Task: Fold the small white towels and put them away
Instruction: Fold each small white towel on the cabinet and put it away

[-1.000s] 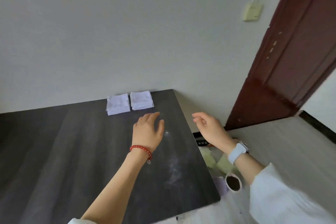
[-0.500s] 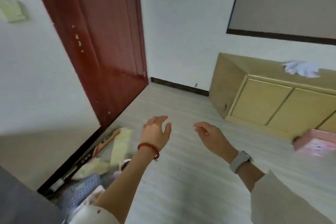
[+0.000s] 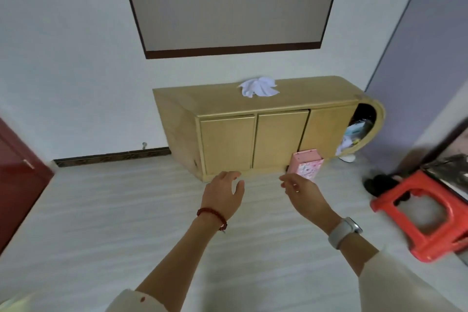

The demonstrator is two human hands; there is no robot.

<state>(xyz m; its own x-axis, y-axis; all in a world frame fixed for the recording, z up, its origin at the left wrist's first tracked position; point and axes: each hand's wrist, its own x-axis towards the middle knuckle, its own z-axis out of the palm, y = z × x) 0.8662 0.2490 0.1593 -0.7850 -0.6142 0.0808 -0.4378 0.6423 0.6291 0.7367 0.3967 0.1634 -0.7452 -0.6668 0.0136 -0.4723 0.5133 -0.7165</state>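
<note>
Left hand [image 3: 222,194]: fingers [image 3: 229,175] loosely spread, holding nothing. Right hand [image 3: 302,191]: fingers [image 3: 287,180] half curled, also holding nothing, no pinch closed. Both raised in front at about the same height, palms roughly facing, nothing between them.

Risks, judged from this layout:
- Crumpled white towel [image 3: 258,87] may be more than one piece bunched together; can't tell from here. Blind grab could lift only part and drop the rest to the floor [image 3: 126,210].
- Heap lies near the back of the cabinet [image 3: 228,134] top, close to the wall. Pushing reach could shove it off the rear edge or behind.
- Pink box [image 3: 306,165] on the floor at the cabinet base, right in the walking line below the right hand. Trip or kick hazard on approach.
- Red stool [image 3: 417,213] off to the right, clear unless the path drifts.
- Heavy motion blur at frame edges; head likely swinging, so aim at the towel probably not settled.

Towel vs fingers: well apart. Towel on the cabinet top, beyond and above both sets of fingertips in the view, roughly centred between the two hands, slightly nearer the left one's line. No contact. Approach needed before any grasp; fold not started on this piece.
</note>
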